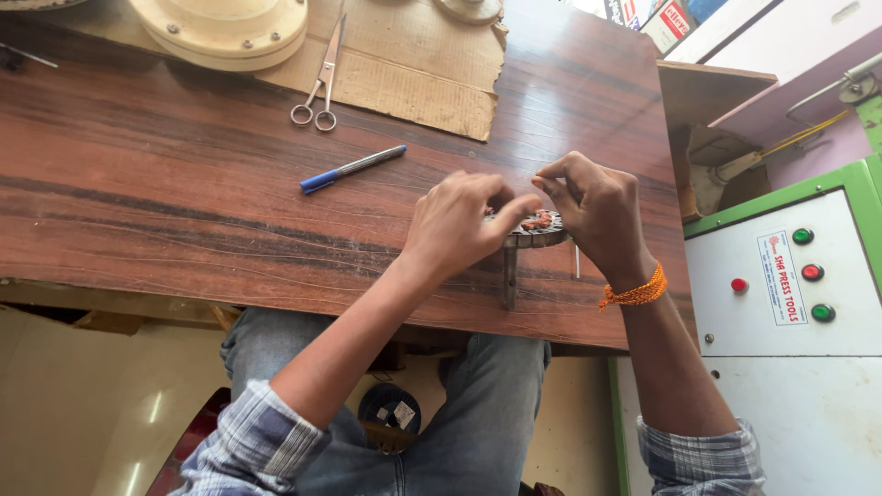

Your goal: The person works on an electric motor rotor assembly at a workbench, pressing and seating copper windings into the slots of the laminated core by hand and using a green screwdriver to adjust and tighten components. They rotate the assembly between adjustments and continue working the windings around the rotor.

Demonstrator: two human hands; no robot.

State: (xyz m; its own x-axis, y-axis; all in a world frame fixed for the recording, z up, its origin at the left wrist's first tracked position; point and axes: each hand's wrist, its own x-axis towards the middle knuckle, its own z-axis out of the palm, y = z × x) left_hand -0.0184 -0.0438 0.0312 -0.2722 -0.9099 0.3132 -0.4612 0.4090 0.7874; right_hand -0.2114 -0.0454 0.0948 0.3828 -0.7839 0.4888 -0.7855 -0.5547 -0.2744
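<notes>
A round toothed metal core point(536, 231) with copper-coloured wire in its slots stands on a short metal post near the front edge of the wooden table point(184, 193). My left hand point(457, 223) grips the core's left side, thumb stretched over its top. My right hand point(595, 209) curls around the right side, fingertips pinched at the wire; an orange thread band circles that wrist. Most of the core is hidden under both hands.
A blue-capped pen point(352, 168) lies left of the hands. Scissors point(322, 83) rest on a cardboard sheet point(413, 73) at the back, beside a cream round housing point(225, 29). A white and green machine cabinet point(790, 285) with coloured buttons stands at the right.
</notes>
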